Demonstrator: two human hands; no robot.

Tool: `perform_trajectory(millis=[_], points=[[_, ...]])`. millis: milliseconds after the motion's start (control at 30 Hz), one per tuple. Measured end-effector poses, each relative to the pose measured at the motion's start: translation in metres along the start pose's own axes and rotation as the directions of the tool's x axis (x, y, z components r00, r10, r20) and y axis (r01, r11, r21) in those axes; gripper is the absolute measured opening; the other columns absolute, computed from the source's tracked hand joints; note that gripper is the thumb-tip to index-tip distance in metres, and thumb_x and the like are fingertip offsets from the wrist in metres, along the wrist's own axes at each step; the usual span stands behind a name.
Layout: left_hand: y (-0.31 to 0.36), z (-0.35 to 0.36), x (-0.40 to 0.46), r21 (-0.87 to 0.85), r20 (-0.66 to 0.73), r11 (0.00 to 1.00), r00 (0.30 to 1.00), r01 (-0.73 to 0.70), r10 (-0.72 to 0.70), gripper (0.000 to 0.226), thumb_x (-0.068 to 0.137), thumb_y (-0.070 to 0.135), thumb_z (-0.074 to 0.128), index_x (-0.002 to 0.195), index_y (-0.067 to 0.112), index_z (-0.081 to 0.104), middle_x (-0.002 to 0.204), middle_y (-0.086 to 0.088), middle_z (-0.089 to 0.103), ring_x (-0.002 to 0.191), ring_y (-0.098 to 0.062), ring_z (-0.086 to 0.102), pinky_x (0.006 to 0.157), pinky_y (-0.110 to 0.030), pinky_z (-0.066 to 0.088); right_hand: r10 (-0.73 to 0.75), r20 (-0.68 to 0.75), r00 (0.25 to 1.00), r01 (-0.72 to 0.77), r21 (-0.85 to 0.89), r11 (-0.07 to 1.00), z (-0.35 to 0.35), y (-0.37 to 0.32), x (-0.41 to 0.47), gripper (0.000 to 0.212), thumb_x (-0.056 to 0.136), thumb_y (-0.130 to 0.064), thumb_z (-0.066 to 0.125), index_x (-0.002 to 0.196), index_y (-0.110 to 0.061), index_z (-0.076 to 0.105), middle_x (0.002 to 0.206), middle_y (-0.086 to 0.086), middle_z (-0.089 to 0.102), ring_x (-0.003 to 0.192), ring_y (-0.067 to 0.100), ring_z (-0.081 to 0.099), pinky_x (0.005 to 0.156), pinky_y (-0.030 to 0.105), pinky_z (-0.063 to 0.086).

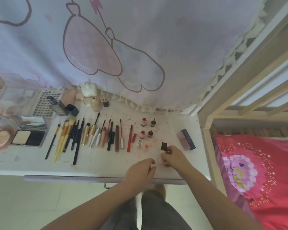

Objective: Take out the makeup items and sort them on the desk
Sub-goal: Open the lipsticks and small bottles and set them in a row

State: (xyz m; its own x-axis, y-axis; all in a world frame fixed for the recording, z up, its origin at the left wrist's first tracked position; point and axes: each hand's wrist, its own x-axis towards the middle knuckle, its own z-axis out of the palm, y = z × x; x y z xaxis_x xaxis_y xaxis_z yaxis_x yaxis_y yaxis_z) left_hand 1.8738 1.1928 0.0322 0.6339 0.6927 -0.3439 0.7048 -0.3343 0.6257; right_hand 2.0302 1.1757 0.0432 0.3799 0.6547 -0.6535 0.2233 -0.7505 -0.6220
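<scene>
Both forearms reach in from the bottom edge over the near edge of the table [15, 165]. Right hand [172, 156]: fingers curled, grip grasping a small dark square-capped item [164, 146], its cap poking out past the fingertips just above the tabletop; what it is, too blurred to tell. Left hand [140, 171]: just beside the right, fingers loosely curled, grip released, nothing in it, hovering over the table's front edge. Just past the right hand, to the right: a pink-and-navy boxy lipstick case [186, 139] lying flat. Left of the held item: small bottles [147, 128] standing in two short columns, red and dark caps, with a silver-capped one [139, 143] and an orange dot of a lid [146, 146] in front. Further left: a row of sorted sticks laid roughly parallel, red liner pencil [129, 140], lip glosses, gold mascara tubes [87, 133], then brushes [63, 138] with yellow and black handles. Far left: an open powder compact [29, 137] and a round pink puff case [0, 138]. Back of table: lash tray [45, 103], dark foundation bottles [65, 107], beige bottle [96, 103], against a pale cartoon-print curtain [140, 47]. Right of table: wooden bed frame [223, 97], red bedding [264, 171].
</scene>
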Motion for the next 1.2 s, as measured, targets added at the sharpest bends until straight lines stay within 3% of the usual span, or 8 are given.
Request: perform_trajectory(millis=[167, 400, 500, 667, 800, 967, 1100, 1200], points=[[0.031, 0.008, 0.022, -0.006, -0.067, 1.000, 0.998, 0.000, -0.001, 0.034, 0.098, 0.045, 0.036, 0.118, 0.021, 0.049, 0.105, 0.002, 0.061, 0.091, -0.017, 0.060, 0.083, -0.034, 0.050, 0.034, 0.153, 0.988, -0.082, 0.322, 0.943, -0.019, 0.012, -0.017, 0.028, 0.088, -0.025, 0.062, 0.112, -0.011, 0.057, 0.109, 0.005, 0.066, 0.098, 0.014, 0.064, 0.072, 0.024, 0.051], [0.057, 0.004, 0.032, 0.077, -0.061, 0.992, 0.993, -0.097, 0.102, 0.030, 0.102, 0.032, 0.032, 0.124, 0.018, 0.047, 0.114, -0.001, 0.054, 0.098, -0.019, 0.055, 0.085, -0.033, 0.046, -0.076, 0.138, 0.988, 0.083, -0.045, 0.996, -0.072, 0.002, -0.020, 0.042, 0.098, -0.042, 0.042, 0.098, -0.005, 0.063, 0.060, -0.003, 0.054, 0.050, 0.009, 0.043, 0.045, 0.018, 0.032], [0.069, -0.002, 0.036, -0.025, -0.027, 0.996, 0.996, -0.082, 0.081, 0.032, 0.103, 0.030, 0.032, 0.123, 0.013, 0.050, 0.115, -0.003, 0.057, 0.098, -0.017, 0.054, 0.080, -0.022, 0.040, -0.135, 0.240, 0.961, 0.153, -0.061, 0.986, -0.089, -0.004, -0.017, 0.028, 0.099, -0.030, 0.044, 0.091, -0.007, 0.058, 0.065, -0.001, 0.051, 0.053, 0.009, 0.040, 0.048, 0.019, 0.032], [0.079, -0.013, 0.038, -0.171, 0.002, 0.981, 0.996, -0.092, 0.094, 0.017, 0.102, 0.029, 0.036, 0.096, 0.022, 0.050, 0.076, 0.009, 0.049, 0.067, -0.006, 0.044, 0.058, -0.016, 0.033, -0.233, 0.388, 0.892, 0.286, -0.084, 0.955, -0.117, -0.011, -0.022, 0.006, 0.098, -0.021, 0.046, 0.097, -0.020, 0.052, 0.090, 0.002, 0.061, 0.077, 0.011, 0.055, 0.059, 0.020, 0.045], [0.084, -0.012, 0.040, -0.158, -0.023, 0.980, 0.993, -0.120, 0.118, 0.019, 0.101, 0.025, 0.036, 0.102, 0.016, 0.052, 0.076, 0.008, 0.047, 0.063, -0.002, 0.040, 0.058, -0.015, 0.032, -0.111, 0.412, 0.904, 0.242, -0.281, 0.929, -0.130, -0.021, -0.024, 0.044, 0.098, -0.052, 0.032, 0.090, -0.016, 0.058, 0.069, -0.006, 0.063, 0.059, 0.008, 0.052, 0.054, 0.019, 0.039], [0.085, -0.014, 0.040, -0.178, -0.032, 0.976, 0.992, -0.124, 0.120, 0.021, 0.101, 0.024, 0.037, 0.107, 0.012, 0.054, 0.073, 0.012, 0.044, 0.064, -0.002, 0.039, 0.058, -0.015, 0.031, -0.176, 0.508, 0.843, 0.332, -0.235, 0.914, -0.143, -0.021, -0.020, 0.012, 0.097, -0.028, 0.048, 0.104, -0.019, 0.053, 0.088, -0.005, 0.060, 0.075, 0.006, 0.057, 0.062, 0.018, 0.044], [0.084, -0.018, 0.041, -0.173, -0.046, 0.977, 0.992, -0.125, 0.119, 0.022, 0.101, 0.026, 0.038, 0.110, 0.015, 0.054, 0.077, 0.009, 0.047, 0.064, -0.001, 0.040, 0.059, -0.015, 0.033, -0.096, 0.487, 0.868, 0.269, -0.297, 0.916, -0.138, -0.026, -0.021, 0.039, 0.097, -0.052, 0.036, 0.094, -0.020, 0.059, 0.077, -0.006, 0.065, 0.067, 0.007, 0.057, 0.060, 0.019, 0.042], [0.084, -0.020, 0.042, -0.154, -0.042, 0.980, 0.991, -0.129, 0.124, 0.022, 0.101, 0.026, 0.037, 0.111, 0.014, 0.054, 0.078, 0.007, 0.048, 0.063, -0.001, 0.040, 0.058, -0.016, 0.032, -0.173, 0.478, 0.861, 0.333, -0.274, 0.902, -0.137, -0.026, -0.015, 0.026, 0.100, -0.037, 0.040, 0.088, -0.020, 0.055, 0.071, -0.007, 0.058, 0.064, 0.008, 0.049, 0.057, 0.019, 0.039]])
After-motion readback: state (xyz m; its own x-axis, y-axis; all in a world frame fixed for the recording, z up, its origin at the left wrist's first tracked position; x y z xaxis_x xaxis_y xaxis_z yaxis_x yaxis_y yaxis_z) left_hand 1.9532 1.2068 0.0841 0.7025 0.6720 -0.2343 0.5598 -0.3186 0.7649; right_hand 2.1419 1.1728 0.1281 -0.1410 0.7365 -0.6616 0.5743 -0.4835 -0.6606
